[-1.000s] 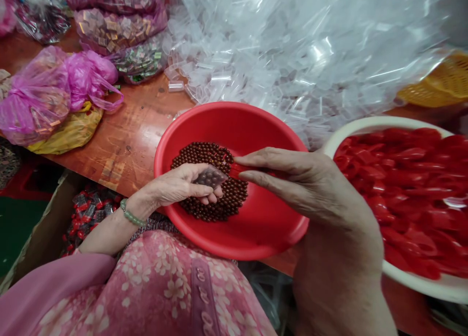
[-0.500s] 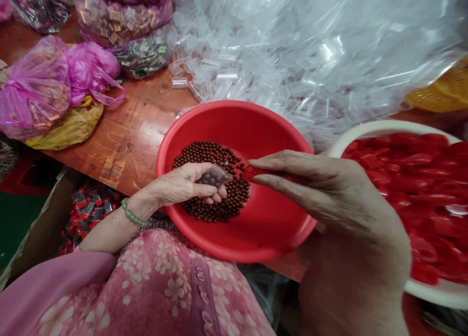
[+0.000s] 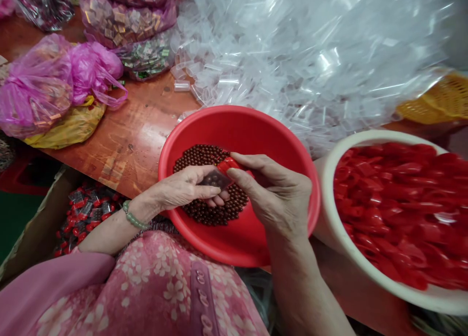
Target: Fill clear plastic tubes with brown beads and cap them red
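Observation:
My left hand (image 3: pixel 179 187) is closed around a small clear plastic container (image 3: pixel 215 179) with dark balls inside. It is over a red bowl (image 3: pixel 252 119), tilted with its mouth to the right. Between the thumb and fingers of my right hand (image 3: pixel 281 192) is a red plastic cap (image 3: pixel 227 164), held right at the container's mouth; whether it is pushed on I cannot tell. Many small brown balls (image 3: pixel 199 156) lie in the left half of the bowl, beneath my left hand.
At right, a white tub (image 3: pixel 331 180) is full of red plastic parts (image 3: pixel 395 219). Clear plastic pieces (image 3: pixel 234 72) are heaped behind the bowl. Pink bags (image 3: pixel 36 92) lie on the wooden table (image 3: pixel 146 126) at left. Below, a carton holds red-capped containers (image 3: pixel 86 207).
My right hand has moved left and away from me, carrying the red cap from above the bowl's middle to the container's mouth. My left hand has hardly moved.

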Demonstrator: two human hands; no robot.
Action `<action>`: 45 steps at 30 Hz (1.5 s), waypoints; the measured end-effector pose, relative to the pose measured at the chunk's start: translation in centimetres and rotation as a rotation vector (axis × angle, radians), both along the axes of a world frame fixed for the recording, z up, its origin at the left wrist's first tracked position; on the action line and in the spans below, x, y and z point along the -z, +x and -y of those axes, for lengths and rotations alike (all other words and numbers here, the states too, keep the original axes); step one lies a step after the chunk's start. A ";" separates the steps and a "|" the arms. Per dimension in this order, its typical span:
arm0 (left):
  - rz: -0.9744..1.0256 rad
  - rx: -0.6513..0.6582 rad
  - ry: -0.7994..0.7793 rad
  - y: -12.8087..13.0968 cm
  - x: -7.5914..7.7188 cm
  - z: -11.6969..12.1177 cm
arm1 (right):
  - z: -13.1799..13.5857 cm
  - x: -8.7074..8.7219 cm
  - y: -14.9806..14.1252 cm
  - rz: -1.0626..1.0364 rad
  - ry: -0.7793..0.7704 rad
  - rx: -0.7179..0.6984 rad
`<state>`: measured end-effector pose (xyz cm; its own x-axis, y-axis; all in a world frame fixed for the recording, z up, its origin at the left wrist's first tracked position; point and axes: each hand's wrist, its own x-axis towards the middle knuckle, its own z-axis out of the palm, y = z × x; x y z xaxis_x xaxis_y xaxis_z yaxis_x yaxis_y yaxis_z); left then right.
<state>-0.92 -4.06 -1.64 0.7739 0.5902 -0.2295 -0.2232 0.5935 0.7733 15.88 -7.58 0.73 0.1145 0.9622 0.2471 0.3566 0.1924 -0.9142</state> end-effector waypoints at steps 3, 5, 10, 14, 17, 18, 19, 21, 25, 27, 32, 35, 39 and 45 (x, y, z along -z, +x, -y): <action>-0.061 -0.066 0.027 0.2 -0.1 0.3 | -0.2 -0.1 -0.4 0.048 0.046 -0.004; -0.092 -0.096 0.034 0.2 -0.2 0.4 | -0.3 -0.2 -0.4 0.081 0.059 -0.010; 0.012 -0.087 -0.007 0.0 0.0 0.3 | 0.0 0.4 -0.1 0.384 0.162 -0.150; 0.075 -0.055 -0.168 0.0 0.2 0.1 | 0.3 1.5 -0.6 0.719 0.253 -0.176; 0.108 -0.042 -0.213 0.0 0.2 0.1 | 0.1 1.9 -1.0 0.840 0.359 -0.143; 0.115 -0.042 -0.215 0.1 0.2 0.1 | 0.1 2.0 -1.1 0.855 0.393 -0.134; 0.121 -0.045 -0.218 0.1 0.3 0.1 | 0.0 2.0 -1.2 0.860 0.423 -0.127; 0.131 -0.048 -0.232 0.1 0.3 0.1 | -0.1 1.9 -1.2 0.856 0.461 -0.124; 0.151 -0.020 -0.266 0.1 0.4 0.2 | 0.0 1.7 -1.2 0.853 0.493 -0.120; 0.163 -0.009 -0.278 0.1 0.4 0.3 | 0.1 1.6 -1.3 0.853 0.503 -0.112; 0.082 -0.024 -0.320 0.2 0.2 -0.3 | 0.1 1.6 -1.6 0.839 0.495 -0.113; 0.028 -0.030 -0.414 0.3 -0.4 -0.9 | 0.0 1.7 -1.4 0.832 0.445 -0.137; -0.006 -0.099 -0.481 0.8 -1.2 -0.6 | 0.2 1.7 -1.2 0.788 0.382 -0.204; -0.153 -0.372 -0.388 2.2 -2.0 1.2 | 0.6 1.7 -1.2 0.864 0.466 -0.204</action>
